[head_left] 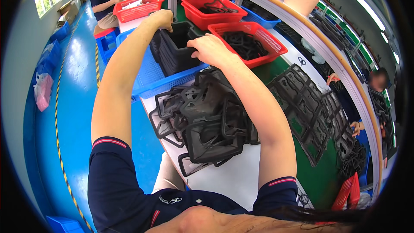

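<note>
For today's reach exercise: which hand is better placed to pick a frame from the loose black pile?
Probably right. The right hand grips the near rim of the stacked black parts, closer to the pile of frames; the left hand is farther back.

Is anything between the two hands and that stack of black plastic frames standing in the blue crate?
Nothing visible. The left hand and right hand already grip the stack of black plastic frames in the blue perforated crate.
</note>
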`<action>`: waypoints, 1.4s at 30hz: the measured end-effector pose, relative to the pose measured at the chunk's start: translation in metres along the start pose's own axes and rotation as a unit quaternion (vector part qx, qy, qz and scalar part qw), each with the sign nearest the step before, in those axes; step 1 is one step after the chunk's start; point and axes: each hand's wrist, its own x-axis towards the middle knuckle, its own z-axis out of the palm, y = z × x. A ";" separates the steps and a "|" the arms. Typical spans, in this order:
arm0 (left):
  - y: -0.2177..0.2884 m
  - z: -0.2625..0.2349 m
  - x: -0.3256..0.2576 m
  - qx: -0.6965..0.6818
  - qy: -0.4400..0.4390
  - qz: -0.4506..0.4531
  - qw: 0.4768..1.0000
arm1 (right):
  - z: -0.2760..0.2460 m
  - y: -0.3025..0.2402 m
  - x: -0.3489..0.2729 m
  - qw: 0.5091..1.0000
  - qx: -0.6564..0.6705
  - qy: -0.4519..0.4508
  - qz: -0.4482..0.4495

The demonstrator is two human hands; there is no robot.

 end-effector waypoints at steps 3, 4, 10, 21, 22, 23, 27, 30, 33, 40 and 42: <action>0.002 -0.006 -0.004 0.027 -0.025 -0.025 0.999 | -0.006 -0.006 0.000 0.998 0.047 -0.015 0.046; 0.006 -0.008 -0.005 0.033 -0.038 -0.039 0.998 | -0.006 -0.005 -0.001 0.997 0.055 -0.013 0.049; 0.015 -0.023 -0.008 0.045 -0.055 -0.042 0.997 | -0.012 -0.004 -0.005 0.993 0.093 0.008 0.067; 0.021 -0.019 -0.023 0.043 -0.018 -0.055 0.997 | -0.005 -0.004 -0.005 0.997 0.052 0.011 0.049; 0.021 -0.018 -0.024 0.046 -0.015 -0.052 0.997 | -0.005 -0.005 -0.006 0.997 0.056 0.014 0.046; 0.020 -0.017 -0.025 0.050 -0.011 -0.050 0.997 | -0.004 -0.005 -0.005 0.997 0.060 0.017 0.044; 0.007 -0.008 -0.017 0.000 -0.008 -0.037 0.999 | -0.002 -0.002 -0.004 0.998 0.057 0.013 0.033; -0.003 -0.021 -0.024 -0.127 -0.004 -0.044 0.991 | -0.009 -0.006 -0.010 0.997 0.076 0.020 0.019; -0.041 -0.028 -0.037 -0.283 0.242 -0.050 0.927 | -0.015 -0.011 -0.025 0.973 0.003 0.220 -0.075; 0.040 0.053 -0.129 -0.702 0.280 -0.150 0.638 | 0.031 0.030 -0.035 0.756 0.544 0.274 0.241; 0.069 0.063 -0.134 -0.698 0.300 -0.125 0.638 | 0.036 0.023 -0.029 0.677 0.639 0.199 0.305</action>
